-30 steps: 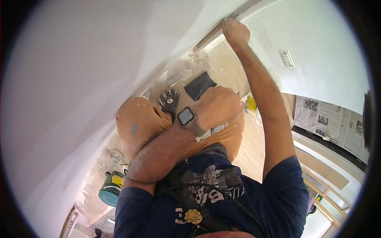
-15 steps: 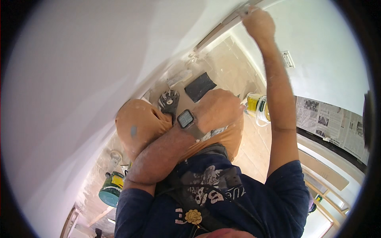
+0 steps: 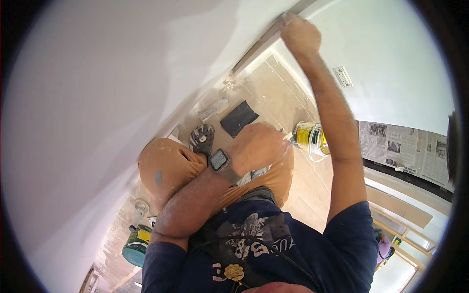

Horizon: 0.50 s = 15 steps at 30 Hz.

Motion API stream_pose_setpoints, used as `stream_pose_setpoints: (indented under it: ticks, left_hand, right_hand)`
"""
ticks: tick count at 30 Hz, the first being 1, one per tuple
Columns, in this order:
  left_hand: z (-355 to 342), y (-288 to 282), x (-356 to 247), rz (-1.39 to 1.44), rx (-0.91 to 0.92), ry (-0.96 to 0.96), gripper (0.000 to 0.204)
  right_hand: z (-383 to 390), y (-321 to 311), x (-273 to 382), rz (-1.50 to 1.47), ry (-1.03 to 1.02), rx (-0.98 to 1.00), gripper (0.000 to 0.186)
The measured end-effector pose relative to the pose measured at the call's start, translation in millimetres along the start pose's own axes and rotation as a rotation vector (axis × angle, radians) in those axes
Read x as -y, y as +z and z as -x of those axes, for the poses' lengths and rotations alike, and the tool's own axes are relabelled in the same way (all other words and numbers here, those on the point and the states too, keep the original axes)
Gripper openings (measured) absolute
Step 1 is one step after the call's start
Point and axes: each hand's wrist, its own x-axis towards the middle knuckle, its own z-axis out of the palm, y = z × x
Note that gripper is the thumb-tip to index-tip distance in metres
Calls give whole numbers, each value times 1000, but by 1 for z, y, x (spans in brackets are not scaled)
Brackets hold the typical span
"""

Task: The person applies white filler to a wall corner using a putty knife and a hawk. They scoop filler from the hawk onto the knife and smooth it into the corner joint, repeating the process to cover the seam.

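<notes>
Up at the far top, my right hand [image 3: 300, 36] is closed, its fingertips against the edge strip [image 3: 273, 34] between the large white wall and the narrower white wall. Whatever those fingers hold, if anything, is too small to make out. My left hand [image 3: 259, 149], below a wristwatch [image 3: 219, 160], rests over my lap with fingers curled. A small pale tip [image 3: 288, 137] shows by its fingers; the rest of that object is hidden. Just right of this hand stands a white and yellow paint bucket [image 3: 309, 134] with a handle.
A dark flat sheet [image 3: 239, 118] lies on the tiled floor beyond my knees, near a whitish block [image 3: 213, 110]. My clog [image 3: 202, 138] is beside the wall. A green bucket [image 3: 138, 246] stands at lower left. Newspaper [image 3: 395, 151] covers a surface at right, below a socket [image 3: 343, 76].
My right hand has slid a little along the edge strip toward me. The whole view has shifted slightly. My left hand stays curled over my lap.
</notes>
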Motion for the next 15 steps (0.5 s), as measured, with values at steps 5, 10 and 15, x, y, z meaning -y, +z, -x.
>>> stream_pose_setpoints:
  ticks: [5,10,15]
  left_hand:
    - [4,1,4,-21,7,-41,39]
    - [3,2,2,-22,29,-27,39]
    - [4,2,1,-21,18,4,39]
  right_hand:
    - [-7,-80,10,-104,88,-164,27]
    - [-11,-59,-38,-118,-234,-88,27]
    - [4,12,4,20,-32,197,29]
